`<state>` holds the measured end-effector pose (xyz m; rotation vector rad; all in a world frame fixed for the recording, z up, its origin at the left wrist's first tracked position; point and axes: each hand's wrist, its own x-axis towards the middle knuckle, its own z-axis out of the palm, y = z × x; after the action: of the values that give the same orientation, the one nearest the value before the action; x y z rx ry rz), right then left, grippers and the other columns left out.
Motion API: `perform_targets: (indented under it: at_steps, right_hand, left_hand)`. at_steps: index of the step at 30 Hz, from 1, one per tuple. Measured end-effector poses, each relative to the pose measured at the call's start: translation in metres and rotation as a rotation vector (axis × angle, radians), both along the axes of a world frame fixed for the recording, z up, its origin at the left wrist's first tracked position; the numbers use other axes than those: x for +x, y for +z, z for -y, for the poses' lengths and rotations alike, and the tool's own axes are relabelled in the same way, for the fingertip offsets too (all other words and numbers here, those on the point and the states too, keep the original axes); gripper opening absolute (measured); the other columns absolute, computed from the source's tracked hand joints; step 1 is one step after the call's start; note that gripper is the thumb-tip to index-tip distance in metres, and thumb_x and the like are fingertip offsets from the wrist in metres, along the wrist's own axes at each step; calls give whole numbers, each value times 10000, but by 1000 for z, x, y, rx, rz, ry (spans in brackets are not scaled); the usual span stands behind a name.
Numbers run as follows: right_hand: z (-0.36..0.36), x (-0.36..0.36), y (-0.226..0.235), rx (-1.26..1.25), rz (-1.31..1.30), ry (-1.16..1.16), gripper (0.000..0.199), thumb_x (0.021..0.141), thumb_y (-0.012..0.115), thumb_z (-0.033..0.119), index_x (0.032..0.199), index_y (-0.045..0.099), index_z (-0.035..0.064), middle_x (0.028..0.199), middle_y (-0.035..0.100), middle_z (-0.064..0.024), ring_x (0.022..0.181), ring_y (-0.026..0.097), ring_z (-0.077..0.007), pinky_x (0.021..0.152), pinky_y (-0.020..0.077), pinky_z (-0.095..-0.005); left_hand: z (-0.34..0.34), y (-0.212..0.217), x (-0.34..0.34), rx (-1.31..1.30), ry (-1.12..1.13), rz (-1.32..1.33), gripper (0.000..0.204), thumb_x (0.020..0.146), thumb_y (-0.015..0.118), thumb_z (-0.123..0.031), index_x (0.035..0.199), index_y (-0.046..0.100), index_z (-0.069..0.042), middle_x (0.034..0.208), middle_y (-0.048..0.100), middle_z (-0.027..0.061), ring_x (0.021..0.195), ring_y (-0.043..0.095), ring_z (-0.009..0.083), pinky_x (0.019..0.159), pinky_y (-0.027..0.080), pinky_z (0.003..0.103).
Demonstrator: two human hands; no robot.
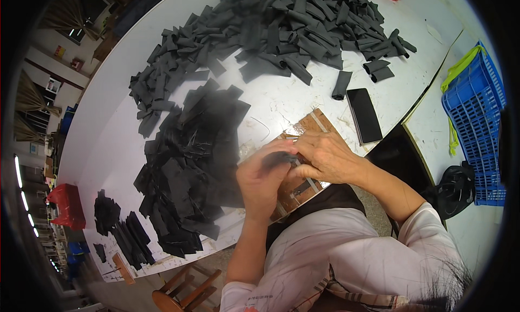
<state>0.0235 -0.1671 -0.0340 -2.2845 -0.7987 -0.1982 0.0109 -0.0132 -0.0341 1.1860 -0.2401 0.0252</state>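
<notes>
My left hand [260,176] is curled round a dark grey fabric piece [278,159], part of which shows between its thumb and fingers. Against it, my right hand [327,156] has its fingers bent and pressed together; what they pinch is mostly hidden. A small thin metallic thing [292,137] shows by the fingertips, too small to name. Both hands are over a brown wooden board [322,121] with pale strips across it, lying at the table's near edge. Left of my left hand lies a heap of flat black fabric pieces [189,144].
Rolled dark grey fabric tubes [303,24] are piled along the far side of the white table [114,117]. A black phone [364,116] lies right of the board. Further right stands a blue plastic basket [479,122]. A wooden stool [184,290] and red bag [67,206] are at left.
</notes>
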Motion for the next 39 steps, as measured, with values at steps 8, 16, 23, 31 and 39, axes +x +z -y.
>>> perform_targets:
  at_steps: [8, 16, 23, 31, 39]
  right_hand:
    - [-5, 2, -31, 103, -41, 82, 179, 729, 578, 168, 806, 561, 7, 664, 538, -131, 652, 538, -290, 560, 432, -376]
    - [-4, 5, -48, 254, -117, 101, 198, 774, 531, 202, 781, 553, 6, 650, 536, -154, 640, 537, -322, 573, 436, -389]
    - [-1, 11, -8, -41, -121, 120, 184, 743, 547, 181, 740, 547, -3, 695, 559, -156, 642, 552, -316, 558, 438, -381]
    - [-8, 5, -14, -59, -38, 135, 218, 738, 577, 243, 693, 559, 31, 639, 565, -112, 577, 558, -296, 479, 421, -367]
    - [-8, 5, -31, 246, 94, 67, 261, 758, 571, 284, 640, 568, 51, 545, 513, -96, 477, 515, -279, 451, 400, -362]
  left_hand:
    - [2, 1, 4, 440, -17, -11, 105, 707, 623, 28, 805, 588, 43, 809, 582, 75, 718, 517, 94, 654, 413, 194]
    - [0, -3, 2, 519, -33, 84, 138, 706, 606, 48, 843, 589, 46, 826, 582, 84, 732, 518, 90, 658, 416, 203]
    - [-3, 0, -3, 249, 95, 254, 182, 823, 544, -124, 929, 535, 23, 866, 579, 144, 774, 556, 196, 706, 455, 293]
    - [-9, -5, -12, -414, 84, -96, 152, 838, 515, -156, 869, 528, -8, 867, 548, 128, 840, 507, 239, 814, 406, 378]
    - [-8, -15, -9, -143, 255, 43, 156, 859, 482, -116, 878, 520, 33, 873, 571, 146, 799, 534, 199, 780, 417, 311]
